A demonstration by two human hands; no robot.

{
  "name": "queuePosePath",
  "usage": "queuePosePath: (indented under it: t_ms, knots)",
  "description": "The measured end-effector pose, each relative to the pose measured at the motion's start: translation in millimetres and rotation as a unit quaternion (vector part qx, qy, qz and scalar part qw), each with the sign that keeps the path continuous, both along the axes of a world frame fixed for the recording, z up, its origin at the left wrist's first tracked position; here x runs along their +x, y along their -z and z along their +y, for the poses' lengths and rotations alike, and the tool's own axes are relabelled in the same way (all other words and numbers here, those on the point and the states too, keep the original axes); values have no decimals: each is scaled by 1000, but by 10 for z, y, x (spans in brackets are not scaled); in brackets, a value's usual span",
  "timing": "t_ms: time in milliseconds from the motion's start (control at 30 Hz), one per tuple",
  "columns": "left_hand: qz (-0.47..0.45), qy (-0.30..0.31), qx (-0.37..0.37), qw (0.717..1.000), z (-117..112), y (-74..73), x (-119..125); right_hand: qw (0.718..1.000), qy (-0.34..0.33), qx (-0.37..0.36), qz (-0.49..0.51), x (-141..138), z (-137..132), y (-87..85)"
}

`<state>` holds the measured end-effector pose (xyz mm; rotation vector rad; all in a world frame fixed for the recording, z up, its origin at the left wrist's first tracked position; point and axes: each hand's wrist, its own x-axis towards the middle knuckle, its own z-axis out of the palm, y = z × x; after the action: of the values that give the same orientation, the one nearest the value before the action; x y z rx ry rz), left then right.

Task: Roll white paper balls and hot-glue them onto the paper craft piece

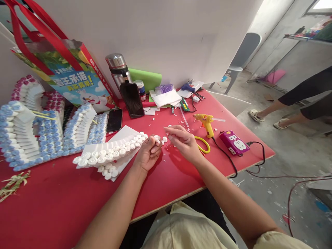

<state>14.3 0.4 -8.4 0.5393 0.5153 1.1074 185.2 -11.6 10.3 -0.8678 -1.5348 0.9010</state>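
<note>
My left hand [148, 154] is closed, its thumb and fingers pinching a small white rolled flower [156, 139]. Close by on the right, my right hand [184, 142] has its fingers stretched out to the left, apart from the left hand, and nothing shows in them. A single white roll [165, 139] sits between the two hands. To the left of my left hand lies a folded white strip [114, 149] edged with rows of white rolled flowers, partly over a white sheet [127, 133]. A yellow ring [204, 145] is beside my right wrist.
A yellow glue gun [205, 123] and purple power strip [234, 142] stand right on the red table [64, 204]. Behind are phones [131, 100], a steel flask [116, 65] and paper scraps [167, 98]. Blue-edged flower pieces [20, 135] and a shopping bag [80, 81] occupy the left. A person's legs [293, 103] show at right.
</note>
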Motion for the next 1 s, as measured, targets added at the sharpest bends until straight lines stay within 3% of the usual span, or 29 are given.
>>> queuePosePath:
  t_ms: [133,500,800,1000]
  knots:
    - [-44,11,-61,997,1,29,0,998,-56,-17,21,-70,80,58]
    - [-14,40,-144,989,5,79,-32,996,-45,53,-47,-43,51,102]
    - [-1,27,-129,991,20,112,-25,992,-42,90,-84,-18,49,110]
    - [8,63,-114,991,22,135,-62,988,-34,111,-97,1,55,125]
